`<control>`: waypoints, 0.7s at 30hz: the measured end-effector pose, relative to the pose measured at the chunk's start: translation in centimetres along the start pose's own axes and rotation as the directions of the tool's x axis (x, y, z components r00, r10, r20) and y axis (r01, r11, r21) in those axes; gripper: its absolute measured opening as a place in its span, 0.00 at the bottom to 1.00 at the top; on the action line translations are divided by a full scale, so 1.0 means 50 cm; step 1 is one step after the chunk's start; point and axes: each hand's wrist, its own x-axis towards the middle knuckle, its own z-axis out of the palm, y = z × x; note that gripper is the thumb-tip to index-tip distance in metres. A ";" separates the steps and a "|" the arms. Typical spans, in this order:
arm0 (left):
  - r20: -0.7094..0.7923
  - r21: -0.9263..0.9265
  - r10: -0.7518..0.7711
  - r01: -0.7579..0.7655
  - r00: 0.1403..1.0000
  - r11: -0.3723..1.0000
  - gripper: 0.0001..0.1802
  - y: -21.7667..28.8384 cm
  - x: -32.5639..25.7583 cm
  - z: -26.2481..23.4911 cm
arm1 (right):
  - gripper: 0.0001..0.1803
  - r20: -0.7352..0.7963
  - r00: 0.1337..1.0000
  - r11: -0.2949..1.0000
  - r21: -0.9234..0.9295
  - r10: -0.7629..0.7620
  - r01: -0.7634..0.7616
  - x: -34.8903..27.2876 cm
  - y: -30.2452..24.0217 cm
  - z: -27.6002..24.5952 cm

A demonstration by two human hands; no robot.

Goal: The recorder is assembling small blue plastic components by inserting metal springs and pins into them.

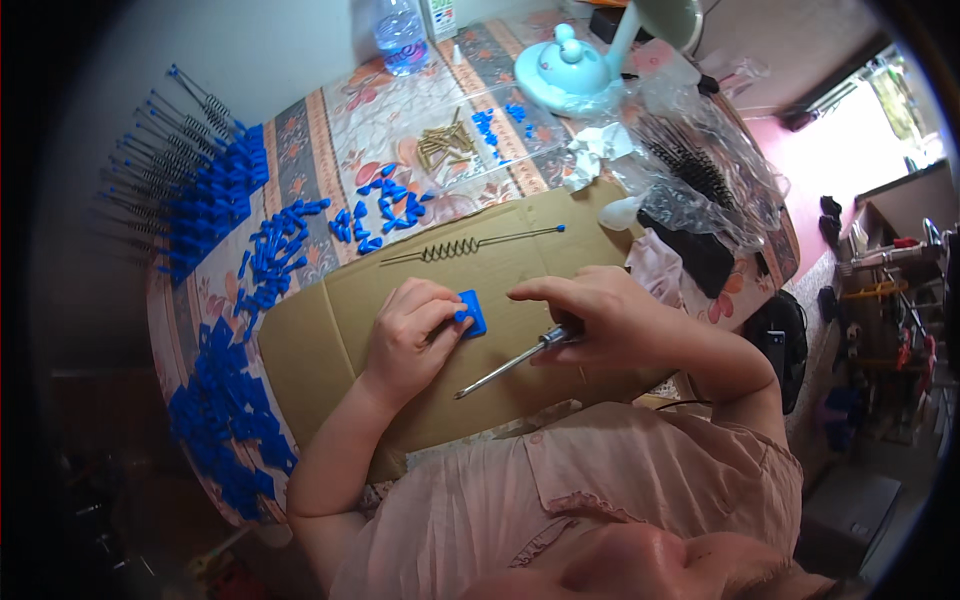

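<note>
My left hand [410, 325] pinches a blue plastic part with a square base [474, 318], low over a cardboard sheet [330, 330]. Part of that piece is hidden behind my fingers. In my right hand [600, 312] is a screwdriver [512, 368], its handle mostly covered by the palm. The metal shaft slants down to the left, its tip apart from the blue part, while my index finger stretches toward the left hand. Beyond both hands lies a thin dark metal rod [455, 249], coiled like a spring in the middle, with a blue tip at its right end.
Blue cone-shaped pieces [385, 205] and flat blue parts [225, 420] lie left of the cardboard. Upright coiled rods stand in blue bases [215, 195] at the far left. Farther back are brass-coloured pins [447, 143], a water bottle [401, 40], a pale-blue lamp [565, 75] and dark coiled rods [692, 168] amid plastic wrap.
</note>
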 end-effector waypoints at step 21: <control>0.019 -0.017 -0.027 0.028 0.999 0.999 0.08 0.000 0.003 -0.003 | 0.14 -0.427 0.543 0.674 0.262 0.723 -0.691 -0.242 0.055 -0.123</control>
